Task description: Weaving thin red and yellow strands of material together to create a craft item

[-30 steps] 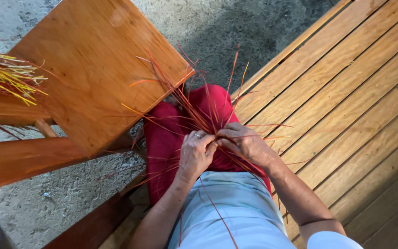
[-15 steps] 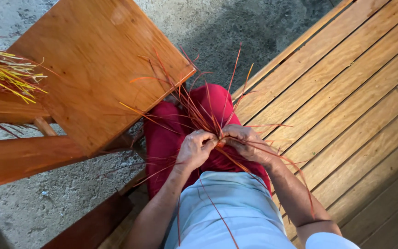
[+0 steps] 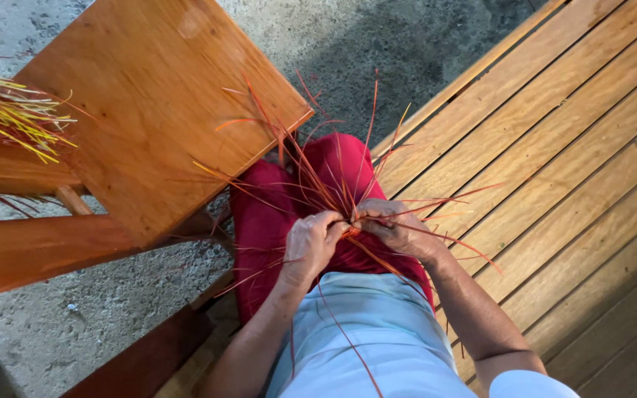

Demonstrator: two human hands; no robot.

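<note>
Soft, even daylight fills the frame; a pale glare patch sits on the wooden stool seat at upper left; a broad dim shadow darkens the concrete floor at top centre; focus is sharp, the thin strands' tips slightly smeared.

A rough grey concrete floor runs across the top and left — daylight fades into shade at its upper right. A square, glossy brown wooden stool stands on it, beside a slatted wooden plank platform.
</note>
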